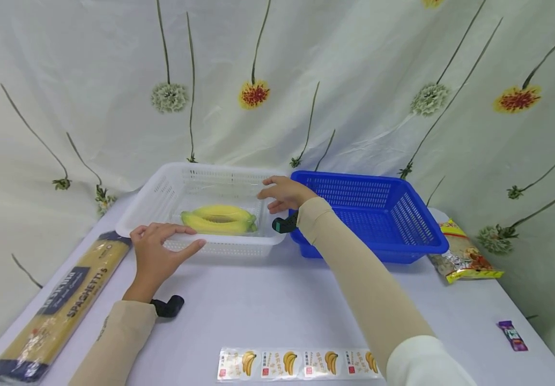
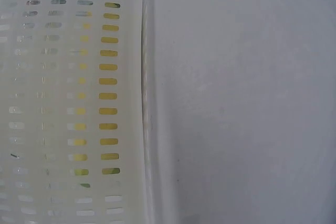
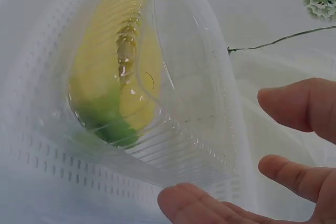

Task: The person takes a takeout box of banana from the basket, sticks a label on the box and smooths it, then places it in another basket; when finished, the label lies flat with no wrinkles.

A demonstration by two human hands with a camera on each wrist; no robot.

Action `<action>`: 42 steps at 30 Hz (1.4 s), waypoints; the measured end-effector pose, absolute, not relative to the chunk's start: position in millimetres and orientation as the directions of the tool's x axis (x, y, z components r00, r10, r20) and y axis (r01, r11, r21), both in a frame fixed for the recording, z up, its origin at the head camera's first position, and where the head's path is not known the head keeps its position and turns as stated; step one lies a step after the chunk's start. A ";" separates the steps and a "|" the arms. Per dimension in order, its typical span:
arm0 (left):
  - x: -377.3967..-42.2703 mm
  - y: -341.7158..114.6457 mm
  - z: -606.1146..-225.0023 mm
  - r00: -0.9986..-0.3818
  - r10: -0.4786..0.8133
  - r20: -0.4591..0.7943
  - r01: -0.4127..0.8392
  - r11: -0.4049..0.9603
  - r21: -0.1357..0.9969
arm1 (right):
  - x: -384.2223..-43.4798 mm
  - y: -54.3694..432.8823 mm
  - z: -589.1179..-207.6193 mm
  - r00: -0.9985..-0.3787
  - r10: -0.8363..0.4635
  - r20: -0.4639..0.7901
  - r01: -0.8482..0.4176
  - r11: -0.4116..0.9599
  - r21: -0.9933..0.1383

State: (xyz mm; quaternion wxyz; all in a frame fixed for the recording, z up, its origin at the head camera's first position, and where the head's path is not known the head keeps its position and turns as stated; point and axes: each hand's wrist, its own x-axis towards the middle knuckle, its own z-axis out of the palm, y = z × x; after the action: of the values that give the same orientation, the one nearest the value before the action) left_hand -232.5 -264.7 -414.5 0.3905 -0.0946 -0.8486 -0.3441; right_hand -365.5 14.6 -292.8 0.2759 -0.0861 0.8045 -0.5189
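Note:
Two yellow bananas [image 1: 219, 219] with green ends lie under clear ridged plastic [image 3: 184, 77] in the white basket [image 1: 238, 241]. At the basket's front left rim is my left hand [image 1: 158, 252], thumb and fingers spread, with nothing gripped; whether it touches the rim I cannot tell. The left wrist view has only the basket's slotted wall [image 2: 58, 98] and white cloth, no fingers. Over the basket's right end hovers my right hand [image 1: 287, 193], fingers apart and loosely bent, holding nothing. Its fingertips [image 3: 184, 203] appear near the plastic in the right wrist view.
A blue basket [image 1: 383, 247] stands to the right of the white one. Spaghetti [image 1: 65, 305] lies at the left edge, a yellow-edged food packet [image 1: 467, 254] and small purple packet [image 1: 512, 336] at the right. A strip of banana labels [image 1: 296, 364] lies in front.

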 end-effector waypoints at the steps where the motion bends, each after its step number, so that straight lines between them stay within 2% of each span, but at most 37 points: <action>1: -232.7 -265.0 -413.9 -0.679 -0.109 0.726 0.427 0.746 0.511 | -366.0 12.3 -292.5 -0.832 -0.420 -0.362 0.159 0.444 -0.882; 15: -234.5 -264.3 -411.1 -0.671 -0.099 0.735 0.435 0.750 0.498 | -366.7 -10.5 -298.7 -0.783 -0.454 -0.424 0.161 0.511 -0.844; 24: -234.4 -264.9 -410.1 -0.690 -0.108 0.716 0.418 0.749 0.515 | -367.9 -13.0 -303.1 -0.761 -0.468 -0.449 0.193 0.497 -0.846; 35: -231.0 -265.2 -411.8 -0.702 -0.115 0.703 0.408 0.744 0.530 | -365.3 -15.2 -304.7 -0.765 -0.471 -0.439 0.162 0.518 -0.840; 42: -229.9 -264.7 -412.0 -0.698 -0.110 0.708 0.419 0.739 0.528 | -362.0 -14.1 -307.0 -0.783 -0.452 -0.427 0.202 0.464 -0.862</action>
State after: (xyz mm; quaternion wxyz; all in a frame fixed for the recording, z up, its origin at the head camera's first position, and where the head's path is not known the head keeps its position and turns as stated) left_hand -229.9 -264.7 -412.0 0.3782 -0.0904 -0.8524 -0.3496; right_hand -362.0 -14.1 -307.0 0.3199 -0.0788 0.7935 -0.5117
